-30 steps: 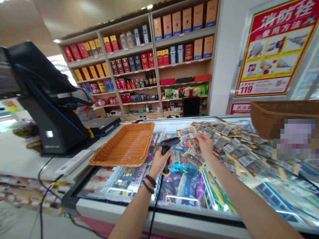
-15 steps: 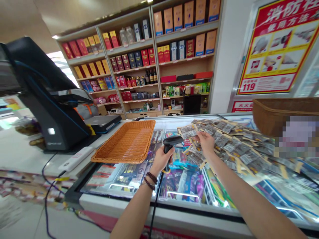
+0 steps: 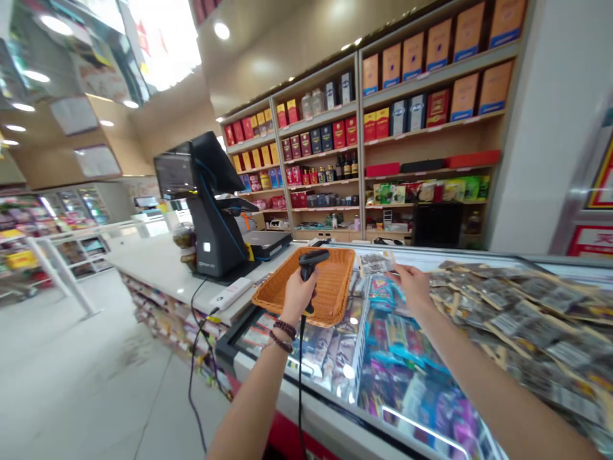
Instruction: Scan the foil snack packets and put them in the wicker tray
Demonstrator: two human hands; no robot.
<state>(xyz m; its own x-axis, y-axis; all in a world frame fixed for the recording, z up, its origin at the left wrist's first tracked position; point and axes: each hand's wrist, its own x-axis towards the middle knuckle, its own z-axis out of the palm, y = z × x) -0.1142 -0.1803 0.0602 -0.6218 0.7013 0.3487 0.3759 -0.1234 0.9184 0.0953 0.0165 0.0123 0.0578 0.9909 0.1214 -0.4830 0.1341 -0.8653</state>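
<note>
My left hand (image 3: pixel 297 297) is wrapped round the grip of a black barcode scanner (image 3: pixel 314 257), its head tilted over the orange wicker basket (image 3: pixel 272 291). A cable runs down from the scanner's grip. With its fingertips, my right hand (image 3: pixel 410 285) pinches a small clear snack packet (image 3: pixel 376 262) with a tan edge, held to the right of the basket. Many similar packets (image 3: pixel 522 313) lie heaped on the glass freezer top to the right of that hand. The basket looks bare inside.
A black checkout terminal (image 3: pixel 211 211) stands on the white counter (image 3: pixel 158 259) at the left, with a scale (image 3: pixel 268 243) beside it. Under the glass lie colourful ice cream packs (image 3: pixel 402 338). Shelves of boxed bottles (image 3: pixel 318 134) line the back.
My view has swung left and up. The scanner has moved over the basket, and the packet has moved left, away from the heap, in my right hand.
</note>
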